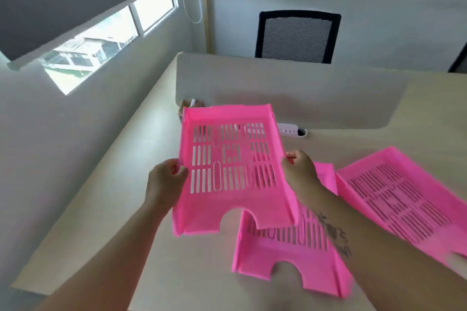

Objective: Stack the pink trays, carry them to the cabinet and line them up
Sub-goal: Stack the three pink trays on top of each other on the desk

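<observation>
Both hands' grip pinching a pink tray (228, 171) above the pale desk (141, 139), window-side.

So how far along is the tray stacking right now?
Nothing looks stacked yet. In hand: the left hand and right hand hold one slotted pink plastic tray above the pale wooden desk. Left: two more pink trays, middle and right, lie separately; no cabinet is in view.

No words, labels, brands or numbers can be read anywhere. The right forearm (336, 235) bears a dark tattoo that may include lettering, but it is too blurred to make out.
</observation>
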